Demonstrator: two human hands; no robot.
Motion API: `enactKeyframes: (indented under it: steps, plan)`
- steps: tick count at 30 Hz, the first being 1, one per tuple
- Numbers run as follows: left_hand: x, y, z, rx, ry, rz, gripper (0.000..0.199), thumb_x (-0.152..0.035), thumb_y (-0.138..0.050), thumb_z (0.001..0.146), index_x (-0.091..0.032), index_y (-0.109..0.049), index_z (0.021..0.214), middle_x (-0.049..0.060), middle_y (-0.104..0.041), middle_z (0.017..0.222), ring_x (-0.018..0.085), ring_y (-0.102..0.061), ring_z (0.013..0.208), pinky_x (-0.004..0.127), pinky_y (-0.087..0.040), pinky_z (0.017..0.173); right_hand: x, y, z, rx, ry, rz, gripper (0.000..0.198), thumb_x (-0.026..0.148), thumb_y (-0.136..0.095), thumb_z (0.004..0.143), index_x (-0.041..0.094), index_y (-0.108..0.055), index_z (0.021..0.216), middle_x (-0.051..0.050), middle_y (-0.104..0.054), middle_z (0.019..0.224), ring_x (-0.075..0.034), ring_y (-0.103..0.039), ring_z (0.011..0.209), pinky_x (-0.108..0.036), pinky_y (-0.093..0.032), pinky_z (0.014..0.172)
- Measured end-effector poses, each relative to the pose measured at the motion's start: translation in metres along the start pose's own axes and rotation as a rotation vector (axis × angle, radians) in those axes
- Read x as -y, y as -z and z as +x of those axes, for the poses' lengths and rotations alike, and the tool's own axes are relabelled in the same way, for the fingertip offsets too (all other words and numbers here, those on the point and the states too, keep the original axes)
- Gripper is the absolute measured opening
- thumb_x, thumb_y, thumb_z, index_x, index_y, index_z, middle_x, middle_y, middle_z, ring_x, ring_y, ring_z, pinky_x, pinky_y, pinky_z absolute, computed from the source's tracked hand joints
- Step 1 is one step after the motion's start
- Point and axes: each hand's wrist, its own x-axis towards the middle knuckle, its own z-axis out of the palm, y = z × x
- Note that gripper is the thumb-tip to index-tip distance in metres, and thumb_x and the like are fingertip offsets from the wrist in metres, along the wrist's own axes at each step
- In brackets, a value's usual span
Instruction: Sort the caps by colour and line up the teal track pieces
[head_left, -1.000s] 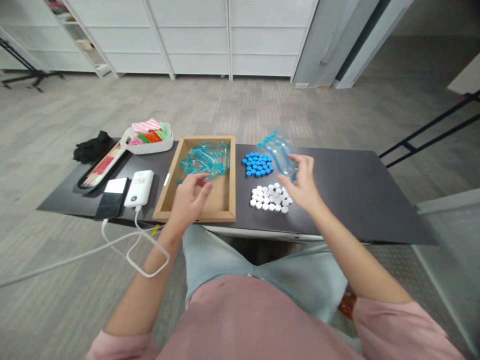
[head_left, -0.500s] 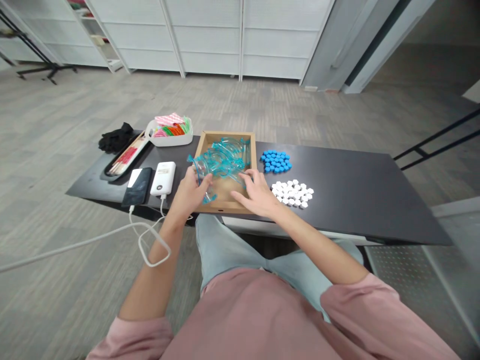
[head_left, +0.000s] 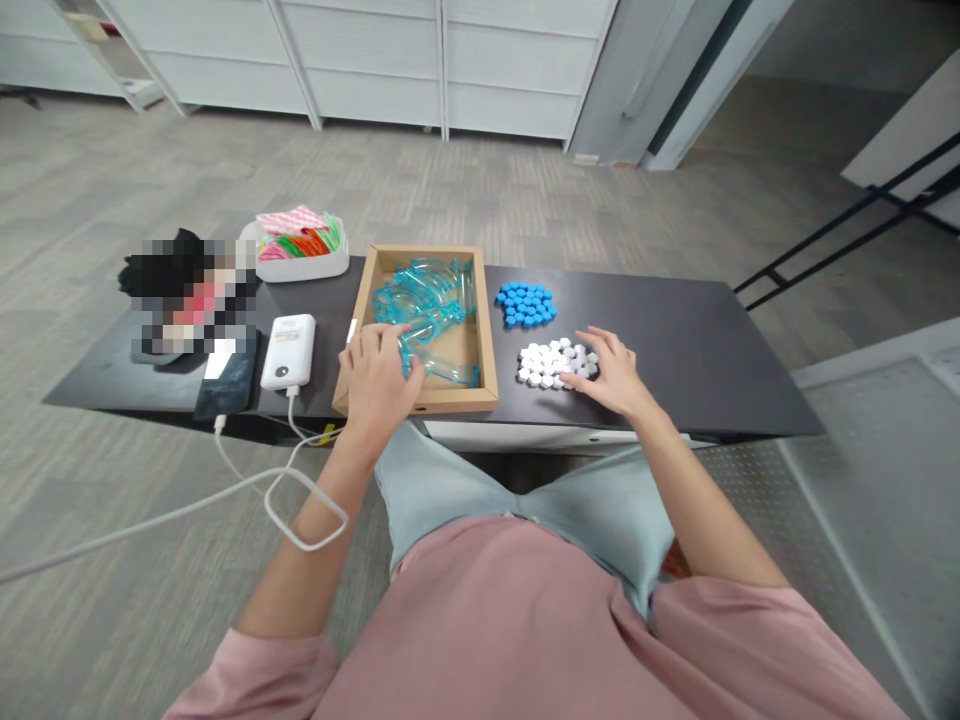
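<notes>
Clear plastic tubes with teal ends [head_left: 420,285] lie in a loose heap inside a shallow brown cardboard box [head_left: 488,350]. My left hand [head_left: 379,380] rests over the box's near left corner, thumb and fingers apart beside the nearest tubes. Part of those tubes is hidden by the fingers. To the right of the box, my right hand [head_left: 615,375] reaches over the right side of a cluster of small white hexagonal pieces [head_left: 551,362]. Its thumb and fingers are spread around the outermost white pieces. Behind that cluster sits a group of similar blue hexagonal pieces [head_left: 526,304].
On the dark table [head_left: 660,330], a white power bank [head_left: 288,352] with a cable and a phone [head_left: 229,375] lie left of the box. Behind them stand a white basket [head_left: 304,267] of colourful strips and a black cloth item [head_left: 161,265], partly pixelated.
My right hand has moved out of the box, rightward to the white pieces. My left hand stays at the box's left side. The tubes lie differently, and the camera view has shifted.
</notes>
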Motion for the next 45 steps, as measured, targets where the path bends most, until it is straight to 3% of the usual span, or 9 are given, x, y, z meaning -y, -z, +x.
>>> enactKeyframes:
  steps: [4, 7, 10, 13, 17, 21, 29, 37, 45]
  plan:
    - [-0.06, -0.029, -0.005, 0.18, -0.394, -0.153, 0.05, -0.036, -0.072, 0.111, -0.027, -0.074, 0.16, 0.018, -0.072, 0.155, 0.04, -0.067, 0.149, 0.055, -0.055, 0.129, -0.028, -0.005, -0.017, 0.105, -0.007, -0.024, 0.133, 0.084, -0.098, 0.079, 0.031, -0.05, 0.19, -0.023, -0.04, 0.199, -0.057, -0.038, 0.183, -0.079, -0.038, 0.143]
    - [-0.113, -0.065, 0.006, 0.365, -0.581, -0.116, 0.087, -0.05, -0.091, 0.1, -0.022, -0.062, 0.177, 0.025, -0.061, 0.177, 0.045, -0.056, 0.168, 0.057, -0.048, 0.139, -0.025, -0.012, -0.012, 0.159, 0.07, 0.01, 0.146, 0.085, -0.101, 0.076, 0.03, -0.039, 0.196, -0.024, -0.033, 0.203, -0.055, -0.03, 0.187, -0.079, -0.031, 0.148]
    - [-0.152, -0.096, 0.024, 0.527, -0.587, 0.042, 0.13, -0.063, -0.105, 0.086, -0.014, -0.045, 0.191, 0.033, -0.036, 0.197, 0.055, -0.029, 0.186, 0.066, -0.03, 0.149, -0.018, -0.017, -0.002, 0.188, 0.153, 0.045, 0.139, 0.082, -0.098, 0.081, 0.027, -0.04, 0.195, -0.025, -0.039, 0.199, -0.055, -0.034, 0.184, -0.079, -0.03, 0.147]
    - [-0.17, -0.111, 0.036, 0.644, -0.518, 0.124, 0.146, -0.08, -0.1, 0.086, -0.009, -0.034, 0.195, 0.036, -0.025, 0.201, 0.058, -0.021, 0.188, 0.069, -0.024, 0.15, -0.016, -0.019, 0.004, 0.189, 0.207, 0.054, 0.113, 0.076, -0.088, 0.094, 0.026, -0.05, 0.189, -0.025, -0.054, 0.188, -0.052, -0.048, 0.175, -0.077, -0.034, 0.143]
    - [-0.175, -0.119, 0.028, 0.605, -0.444, 0.091, 0.127, -0.082, -0.082, 0.103, -0.009, -0.033, 0.195, 0.034, -0.036, 0.197, 0.05, -0.033, 0.183, 0.063, -0.034, 0.145, -0.019, -0.021, 0.003, 0.138, 0.223, 0.044, 0.083, 0.064, -0.074, 0.107, 0.025, -0.061, 0.18, -0.024, -0.066, 0.174, -0.051, -0.058, 0.16, -0.073, -0.044, 0.133]
    - [-0.176, -0.126, 0.007, 0.52, -0.382, 0.06, 0.103, -0.068, -0.076, 0.113, -0.015, -0.04, 0.193, 0.026, -0.043, 0.194, 0.045, -0.041, 0.176, 0.058, -0.04, 0.14, -0.02, -0.024, 0.002, 0.111, 0.239, 0.027, 0.072, 0.057, -0.068, 0.11, 0.021, -0.067, 0.172, -0.025, -0.068, 0.168, -0.05, -0.06, 0.151, -0.068, -0.049, 0.124]
    - [-0.167, -0.139, -0.004, 0.32, -0.356, -0.041, 0.04, -0.037, -0.057, 0.124, -0.028, -0.077, 0.158, 0.017, -0.072, 0.161, 0.037, -0.061, 0.152, 0.053, -0.048, 0.121, -0.018, -0.021, -0.001, 0.059, 0.255, 0.0, 0.055, 0.048, -0.059, 0.118, 0.03, -0.074, 0.168, -0.02, -0.072, 0.154, -0.045, -0.063, 0.138, -0.061, -0.051, 0.115]
    - [-0.172, -0.143, -0.001, 0.274, -0.287, -0.035, 0.03, -0.05, -0.068, 0.12, -0.03, -0.083, 0.136, 0.017, -0.072, 0.152, 0.041, -0.058, 0.146, 0.057, -0.048, 0.113, -0.011, -0.02, -0.005, 0.014, 0.196, -0.036, 0.044, 0.045, -0.064, 0.117, 0.027, -0.082, 0.153, -0.019, -0.075, 0.147, -0.044, -0.064, 0.134, -0.058, -0.052, 0.112]
    - [-0.168, -0.139, -0.009, 0.282, -0.32, -0.011, 0.033, -0.055, -0.071, 0.118, -0.03, -0.084, 0.134, 0.019, -0.069, 0.154, 0.043, -0.055, 0.146, 0.057, -0.05, 0.111, -0.008, -0.02, -0.008, -0.037, 0.218, -0.093, 0.039, 0.046, -0.063, 0.118, 0.028, -0.087, 0.143, -0.018, -0.077, 0.141, -0.04, -0.064, 0.123, -0.053, -0.052, 0.102]
